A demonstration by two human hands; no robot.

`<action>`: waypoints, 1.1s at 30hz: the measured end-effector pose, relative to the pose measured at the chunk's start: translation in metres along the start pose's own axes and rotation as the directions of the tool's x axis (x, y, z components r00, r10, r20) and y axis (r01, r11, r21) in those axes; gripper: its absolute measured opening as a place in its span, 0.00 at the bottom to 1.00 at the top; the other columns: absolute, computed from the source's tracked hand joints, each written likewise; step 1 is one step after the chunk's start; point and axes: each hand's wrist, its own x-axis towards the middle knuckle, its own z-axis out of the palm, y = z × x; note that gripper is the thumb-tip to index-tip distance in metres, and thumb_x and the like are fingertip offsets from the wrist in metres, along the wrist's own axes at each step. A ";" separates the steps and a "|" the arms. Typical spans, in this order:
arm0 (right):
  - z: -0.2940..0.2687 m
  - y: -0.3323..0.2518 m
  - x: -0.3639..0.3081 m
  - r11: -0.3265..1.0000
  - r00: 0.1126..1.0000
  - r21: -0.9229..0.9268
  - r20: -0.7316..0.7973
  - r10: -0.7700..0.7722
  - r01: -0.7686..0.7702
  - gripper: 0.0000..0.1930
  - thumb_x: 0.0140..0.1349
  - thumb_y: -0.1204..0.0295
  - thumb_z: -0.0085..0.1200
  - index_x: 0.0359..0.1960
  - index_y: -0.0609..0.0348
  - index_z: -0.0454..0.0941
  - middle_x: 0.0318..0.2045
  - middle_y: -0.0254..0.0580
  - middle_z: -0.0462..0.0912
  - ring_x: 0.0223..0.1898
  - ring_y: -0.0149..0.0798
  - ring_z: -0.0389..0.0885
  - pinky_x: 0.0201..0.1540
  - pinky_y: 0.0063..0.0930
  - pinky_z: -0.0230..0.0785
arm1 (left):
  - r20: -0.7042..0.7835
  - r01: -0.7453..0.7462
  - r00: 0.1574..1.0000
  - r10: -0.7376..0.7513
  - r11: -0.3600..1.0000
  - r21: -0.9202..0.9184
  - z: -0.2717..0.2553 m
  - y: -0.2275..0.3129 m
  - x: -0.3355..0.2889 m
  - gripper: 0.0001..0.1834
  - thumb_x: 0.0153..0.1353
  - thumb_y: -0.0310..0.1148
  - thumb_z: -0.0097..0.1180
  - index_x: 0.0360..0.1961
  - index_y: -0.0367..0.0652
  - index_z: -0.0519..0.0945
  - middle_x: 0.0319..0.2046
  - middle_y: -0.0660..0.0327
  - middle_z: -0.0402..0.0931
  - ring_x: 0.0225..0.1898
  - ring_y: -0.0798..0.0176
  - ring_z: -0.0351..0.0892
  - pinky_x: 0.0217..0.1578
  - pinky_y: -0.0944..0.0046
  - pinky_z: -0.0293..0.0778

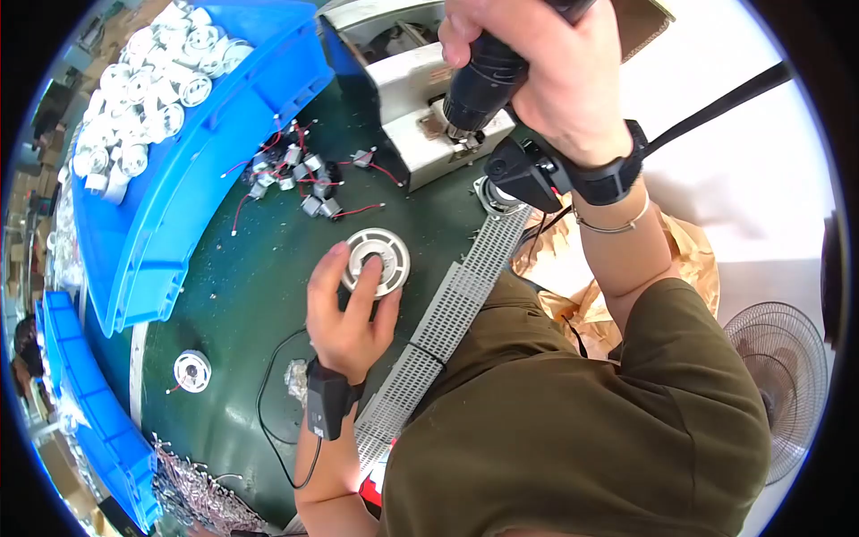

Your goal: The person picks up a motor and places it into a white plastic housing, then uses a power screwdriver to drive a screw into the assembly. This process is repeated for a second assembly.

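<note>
Dark green surface (237, 300) holds silver motors with red wires (291, 167). Near them, fingers of the left hand (349, 324) grasp a round white slotted plastic housing (388, 259); the right hand (571, 76) clenches a black cylindrical power driver (486, 82) at a pale metal fixture (431, 159). Tilted, the driver could slip; loose wires could snag the housing.

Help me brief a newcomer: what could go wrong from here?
The black cable looping from the left wrist device could snag if the left hand moves. The driver in the right hand, tilted over the metal fixture, might slip. Loose wired parts lying near the fixture could get knocked or tangled.
</note>
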 end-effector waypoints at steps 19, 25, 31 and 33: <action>-0.034 0.044 -0.010 0.984 0.995 0.149 -0.039 -0.094 0.099 0.21 0.50 0.80 0.58 0.46 0.68 0.66 0.19 0.39 0.76 0.19 0.31 0.74 0.26 0.23 0.67 | -0.014 -0.001 1.000 0.001 1.000 -0.019 0.005 -0.003 -0.006 0.23 0.38 0.25 0.66 0.42 0.41 0.80 0.51 0.48 0.68 0.49 0.46 0.72 0.45 0.54 0.72; -0.036 0.064 -0.001 0.808 0.853 0.398 0.105 -0.511 0.435 0.22 0.51 0.80 0.57 0.48 0.69 0.65 0.20 0.39 0.76 0.20 0.31 0.75 0.25 0.22 0.67 | -0.021 -0.008 1.000 0.007 0.999 -0.035 0.006 -0.004 -0.005 0.23 0.38 0.25 0.66 0.41 0.40 0.80 0.51 0.48 0.68 0.49 0.46 0.72 0.45 0.54 0.72; -0.029 0.038 -0.019 0.990 0.993 0.091 -0.068 -0.098 0.104 0.22 0.51 0.80 0.55 0.48 0.69 0.63 0.21 0.40 0.76 0.20 0.31 0.74 0.25 0.21 0.67 | -0.020 -0.010 1.000 0.010 0.999 -0.031 0.005 -0.003 -0.004 0.22 0.38 0.25 0.66 0.41 0.40 0.80 0.51 0.47 0.68 0.48 0.46 0.72 0.44 0.54 0.73; -0.029 0.038 -0.019 0.986 0.992 0.116 -0.064 -0.109 0.116 0.22 0.51 0.80 0.55 0.48 0.70 0.63 0.21 0.40 0.76 0.20 0.31 0.74 0.25 0.22 0.67 | -0.020 -0.013 1.000 0.013 0.999 -0.031 0.005 -0.002 -0.005 0.22 0.39 0.25 0.66 0.40 0.39 0.80 0.51 0.47 0.68 0.48 0.46 0.72 0.43 0.54 0.73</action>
